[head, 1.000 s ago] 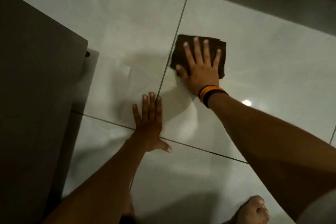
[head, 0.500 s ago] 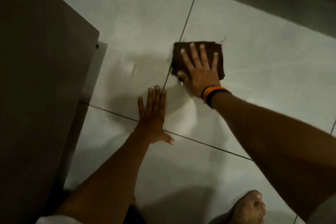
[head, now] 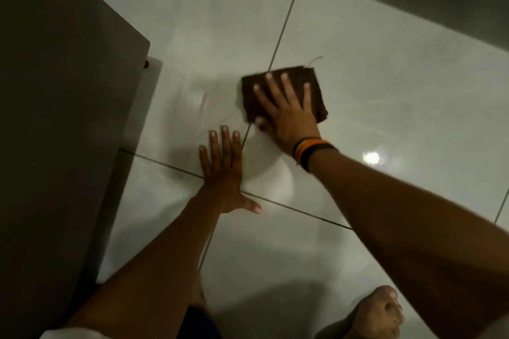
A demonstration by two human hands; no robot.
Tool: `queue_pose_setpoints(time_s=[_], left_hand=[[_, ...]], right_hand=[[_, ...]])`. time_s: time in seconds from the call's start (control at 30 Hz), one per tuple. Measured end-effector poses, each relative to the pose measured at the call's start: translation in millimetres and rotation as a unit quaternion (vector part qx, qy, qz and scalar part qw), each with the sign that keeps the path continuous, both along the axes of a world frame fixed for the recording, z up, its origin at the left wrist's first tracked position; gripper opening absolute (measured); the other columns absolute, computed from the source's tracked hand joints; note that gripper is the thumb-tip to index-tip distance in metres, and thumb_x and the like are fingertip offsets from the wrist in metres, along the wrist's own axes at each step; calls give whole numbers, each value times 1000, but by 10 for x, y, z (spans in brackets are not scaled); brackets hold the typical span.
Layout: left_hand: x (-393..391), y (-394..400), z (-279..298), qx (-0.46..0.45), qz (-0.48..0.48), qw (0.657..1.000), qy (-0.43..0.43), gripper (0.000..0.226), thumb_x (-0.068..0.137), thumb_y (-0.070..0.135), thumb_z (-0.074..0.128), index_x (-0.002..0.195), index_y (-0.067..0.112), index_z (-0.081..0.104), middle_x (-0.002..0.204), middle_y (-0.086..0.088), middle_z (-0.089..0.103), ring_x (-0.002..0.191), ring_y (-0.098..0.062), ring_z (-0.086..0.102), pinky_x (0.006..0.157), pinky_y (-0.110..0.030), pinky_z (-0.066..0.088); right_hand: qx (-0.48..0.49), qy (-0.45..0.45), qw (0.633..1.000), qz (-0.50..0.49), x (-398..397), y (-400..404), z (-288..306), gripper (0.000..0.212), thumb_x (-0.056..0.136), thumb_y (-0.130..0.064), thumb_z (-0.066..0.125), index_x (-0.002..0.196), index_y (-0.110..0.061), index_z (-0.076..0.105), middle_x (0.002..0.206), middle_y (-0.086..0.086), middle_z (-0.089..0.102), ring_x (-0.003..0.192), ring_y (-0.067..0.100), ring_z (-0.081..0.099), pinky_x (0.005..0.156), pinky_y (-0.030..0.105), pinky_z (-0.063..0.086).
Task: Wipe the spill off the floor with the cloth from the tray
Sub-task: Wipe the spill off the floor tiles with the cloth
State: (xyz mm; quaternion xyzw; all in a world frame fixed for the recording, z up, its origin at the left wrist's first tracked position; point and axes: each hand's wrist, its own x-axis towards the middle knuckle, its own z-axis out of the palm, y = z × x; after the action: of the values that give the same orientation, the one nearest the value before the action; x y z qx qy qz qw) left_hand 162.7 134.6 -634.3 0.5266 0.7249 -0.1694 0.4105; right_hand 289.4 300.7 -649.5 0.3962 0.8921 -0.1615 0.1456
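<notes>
While my right hand (head: 289, 115) presses flat, fingers spread, on cloth (head: 316, 91) over floor (head: 385, 77) grout line, left hand (head: 223, 173) braces open. Wiping underway; next stroke likely needs firm sweep.

Floor (head: 385, 69) was pale glossy tile with dark grout lines. Brown folded cloth (head: 319, 99) lay flat on it, under the spread fingers (head: 285, 85) of the right hand (head: 289, 115), loose thread sticking out past the fingertips. Left hand (head: 224, 173) lay palm-down on the tile, fingers flat and together, thumb out; its fingertips were just beside the cloth's near corner, apart from it. A grout line ran between the two hands. Bare foot (head: 377, 314) rested on the tile well behind the fingers. Dark panel (head: 60, 118) stood left of the left fingers.
</notes>
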Motion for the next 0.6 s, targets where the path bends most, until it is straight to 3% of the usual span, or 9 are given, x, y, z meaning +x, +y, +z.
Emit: queue_pose_setpoints(time_s=[0.13, 0.2, 0.3, 0.43, 0.5, 0.57, 0.6], left_hand=[[6, 42, 27, -14, 6, 1000, 6, 185, 31, 85, 81, 154, 17, -40, 160, -15, -49, 145, -39, -50, 117, -60, -30], [5, 29, 36, -20, 11, 1000, 6, 187, 28, 86, 81, 154, 17, -40, 159, -15, -51, 143, -37, -53, 113, -56, -36], [-3, 22, 41, -24, 9, 1000, 8, 188, 26, 88, 78, 156, 15, -37, 158, -14, -53, 141, -36, -56, 110, -53, -41], [-21, 42, 68, -32, 3, 999, -2, 186, 31, 85, 81, 155, 16, -39, 155, -13, -56, 141, -36, -55, 111, -54, -40], [-21, 45, 73, -32, 5, 999, 1, 186, 32, 84, 82, 153, 17, -41, 155, -13, -57, 141, -37, -55, 111, -55, -38], [-17, 47, 58, -29, 6, 1000, 0, 186, 31, 85, 81, 153, 17, -41, 156, -13, -55, 143, -38, -53, 112, -56, -38], [-17, 36, 46, -27, 6, 1000, -1, 186, 31, 85, 81, 154, 17, -40, 157, -14, -54, 144, -38, -51, 112, -56, -38]], right_hand=[[-31, 11, 990, 135, 863, -700, 149, 67, 101, -45, 50, 163, -33, 26, 173, 2, 19, 160, 33, 16, 122, 70, 17], [-41, 4, 990, 134, 1349, -776, 249, 59, 102, -35, 49, 159, -30, 38, 169, 2, 30, 157, 33, 27, 120, 68, 26], [-67, 64, 996, 1, 1430, -677, 394, 46, 105, -28, 41, 149, -22, 54, 152, 4, 59, 145, 27, 49, 118, 60, 36], [-214, 207, 935, -193, 1126, -462, 640, 39, 105, -44, 48, 144, -39, 50, 121, -6, 72, 107, 14, 68, 94, 28, 52], [-213, 221, 902, -303, 1113, -296, 632, 47, 102, -47, 54, 148, -37, 48, 124, 0, 71, 110, 18, 67, 97, 31, 53], [-74, 165, 904, -388, 1076, -262, 566, 58, 103, -45, 51, 155, -22, 42, 145, 12, 58, 133, 30, 54, 113, 45, 44], [-33, 136, 912, -385, 980, -326, 538, 63, 103, -45, 46, 158, -16, 37, 157, 17, 46, 145, 36, 41, 120, 53, 35]])
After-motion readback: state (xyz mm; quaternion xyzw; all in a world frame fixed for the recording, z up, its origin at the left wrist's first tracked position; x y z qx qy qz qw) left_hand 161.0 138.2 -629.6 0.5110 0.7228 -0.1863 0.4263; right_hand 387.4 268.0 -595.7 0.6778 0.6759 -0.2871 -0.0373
